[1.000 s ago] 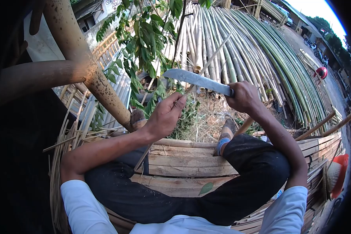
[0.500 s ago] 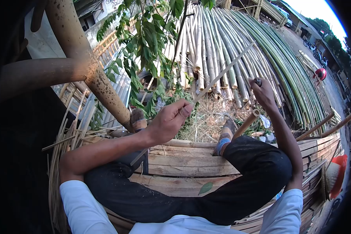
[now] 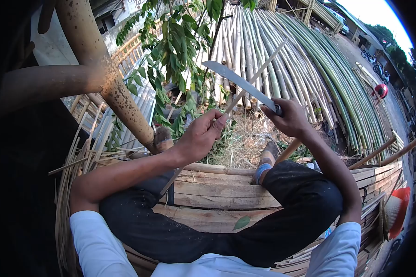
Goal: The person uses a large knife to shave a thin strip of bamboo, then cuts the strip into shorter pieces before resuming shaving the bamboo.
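My left hand (image 3: 201,138) is closed round a long, thin bamboo strip (image 3: 268,63), thumb along the top. The strip slants up and away to the right, and its lower end comes out beneath my forearm by my left knee. In my right hand (image 3: 289,119) is the handle of a large knife (image 3: 235,78) with a long, broad grey blade. That blade points up and to the left, its tip near the leaves, and crosses the strip in this view some way beyond my left fingers.
Split bamboo planks (image 3: 226,201) form the bench under my legs, with a green leaf (image 3: 241,223) on it. Thin strips (image 3: 74,184) stand bundled at left beside a thick bamboo post (image 3: 125,108). Long bamboo poles (image 3: 282,64) lie ahead, behind hanging foliage (image 3: 178,44). An orange-and-straw hat (image 3: 395,212) sits at right.
My right hand has moved left and down toward the strip, turning the knife so its blade now shows fully across it. My left hand keeps the strip, tilted slightly more upright.
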`<move>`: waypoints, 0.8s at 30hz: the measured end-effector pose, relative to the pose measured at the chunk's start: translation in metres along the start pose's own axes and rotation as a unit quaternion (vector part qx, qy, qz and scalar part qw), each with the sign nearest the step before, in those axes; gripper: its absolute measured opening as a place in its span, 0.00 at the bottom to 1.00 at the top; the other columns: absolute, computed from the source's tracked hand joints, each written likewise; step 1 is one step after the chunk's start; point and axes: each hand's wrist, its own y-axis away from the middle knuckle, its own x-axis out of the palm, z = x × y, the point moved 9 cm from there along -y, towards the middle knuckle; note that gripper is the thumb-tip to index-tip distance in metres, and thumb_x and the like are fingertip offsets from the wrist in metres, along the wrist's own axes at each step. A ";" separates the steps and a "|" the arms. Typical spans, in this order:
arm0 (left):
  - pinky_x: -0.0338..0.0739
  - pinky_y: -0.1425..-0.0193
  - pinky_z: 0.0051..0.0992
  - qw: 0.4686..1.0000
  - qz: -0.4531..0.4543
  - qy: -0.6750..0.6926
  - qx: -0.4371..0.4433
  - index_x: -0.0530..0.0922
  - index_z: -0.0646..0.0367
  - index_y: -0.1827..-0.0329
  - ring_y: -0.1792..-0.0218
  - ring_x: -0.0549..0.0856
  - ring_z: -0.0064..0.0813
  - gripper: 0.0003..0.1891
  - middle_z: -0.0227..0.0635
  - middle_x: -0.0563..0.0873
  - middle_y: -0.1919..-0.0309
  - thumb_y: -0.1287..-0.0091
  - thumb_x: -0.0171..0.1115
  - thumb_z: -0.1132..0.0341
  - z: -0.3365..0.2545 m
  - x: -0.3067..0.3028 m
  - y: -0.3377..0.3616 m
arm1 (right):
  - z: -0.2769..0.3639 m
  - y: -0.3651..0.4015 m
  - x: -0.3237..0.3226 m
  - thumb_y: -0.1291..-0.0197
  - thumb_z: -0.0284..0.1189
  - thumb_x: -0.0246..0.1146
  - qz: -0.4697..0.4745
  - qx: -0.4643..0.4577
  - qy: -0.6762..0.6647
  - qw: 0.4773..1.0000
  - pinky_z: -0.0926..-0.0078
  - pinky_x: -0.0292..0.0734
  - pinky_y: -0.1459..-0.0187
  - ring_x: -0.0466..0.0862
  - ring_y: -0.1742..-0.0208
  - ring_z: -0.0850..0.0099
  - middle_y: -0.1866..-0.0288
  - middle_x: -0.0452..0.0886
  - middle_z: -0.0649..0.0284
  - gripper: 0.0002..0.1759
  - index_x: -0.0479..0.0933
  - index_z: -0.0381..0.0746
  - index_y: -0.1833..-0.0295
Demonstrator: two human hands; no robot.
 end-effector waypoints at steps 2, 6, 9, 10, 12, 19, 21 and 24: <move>0.63 0.73 0.22 1.000 -0.002 -0.015 -0.005 0.72 0.61 0.59 0.76 0.66 0.13 0.16 0.23 0.68 0.78 0.23 0.47 0.55 0.000 0.000 0.000 | 0.008 -0.003 0.010 0.39 0.39 0.64 0.028 -0.015 0.034 0.999 0.66 0.67 0.78 0.76 0.85 0.69 0.85 0.76 0.60 0.14 0.81 0.37 0.65; 0.63 0.73 0.22 0.999 -0.020 -0.018 0.021 0.72 0.61 0.58 0.77 0.66 0.14 0.17 0.23 0.68 0.78 0.23 0.46 0.55 -0.001 -0.001 0.001 | 0.019 -0.007 0.017 0.48 0.32 0.65 0.021 -0.035 0.085 0.996 0.63 0.75 0.71 0.82 0.78 0.58 0.82 0.79 0.55 0.10 0.82 0.38 0.64; 0.63 0.74 0.23 0.999 -0.007 -0.036 0.022 0.72 0.61 0.58 0.77 0.66 0.15 0.17 0.23 0.68 0.79 0.23 0.45 0.54 -0.005 0.000 0.004 | 0.014 -0.010 0.015 0.50 0.31 0.64 0.028 -0.005 0.110 0.994 0.62 0.76 0.70 0.83 0.78 0.57 0.81 0.79 0.54 0.10 0.83 0.37 0.64; 0.63 0.74 0.23 0.999 -0.012 -0.046 0.019 0.72 0.61 0.58 0.77 0.66 0.15 0.18 0.23 0.67 0.79 0.23 0.45 0.54 -0.006 -0.001 0.005 | 0.011 -0.010 0.014 0.51 0.31 0.64 0.020 0.005 0.104 0.994 0.61 0.77 0.70 0.82 0.77 0.56 0.81 0.79 0.53 0.10 0.83 0.37 0.65; 0.63 0.74 0.23 0.998 -0.016 -0.056 0.017 0.72 0.61 0.58 0.78 0.66 0.15 0.18 0.23 0.67 0.80 0.23 0.45 0.53 -0.006 -0.002 0.006 | 0.002 -0.010 0.011 0.52 0.30 0.63 0.013 0.016 0.098 0.995 0.61 0.77 0.70 0.82 0.77 0.56 0.81 0.80 0.53 0.10 0.84 0.37 0.65; 0.61 0.75 0.21 1.000 0.006 -0.020 0.006 0.71 0.59 0.62 0.78 0.65 0.13 0.17 0.22 0.66 0.80 0.23 0.45 0.53 -0.003 0.003 0.004 | -0.007 -0.007 0.004 0.53 0.30 0.63 0.000 0.003 0.138 0.990 0.61 0.77 0.70 0.83 0.78 0.58 0.82 0.80 0.55 0.10 0.85 0.38 0.66; 0.61 0.76 0.21 1.000 0.012 0.000 -0.001 0.70 0.59 0.62 0.79 0.64 0.13 0.17 0.21 0.66 0.80 0.23 0.45 0.54 -0.003 0.003 0.004 | -0.009 -0.007 0.002 0.53 0.30 0.63 -0.005 0.003 0.147 0.989 0.62 0.77 0.70 0.83 0.79 0.59 0.82 0.81 0.56 0.10 0.85 0.38 0.66; 0.59 0.77 0.19 1.000 0.021 0.018 -0.004 0.69 0.58 0.63 0.79 0.63 0.11 0.17 0.20 0.65 0.80 0.23 0.45 0.54 -0.003 0.004 0.004 | -0.017 -0.005 0.002 0.53 0.30 0.63 -0.009 0.018 0.158 0.987 0.62 0.78 0.70 0.82 0.80 0.59 0.82 0.80 0.57 0.09 0.85 0.39 0.67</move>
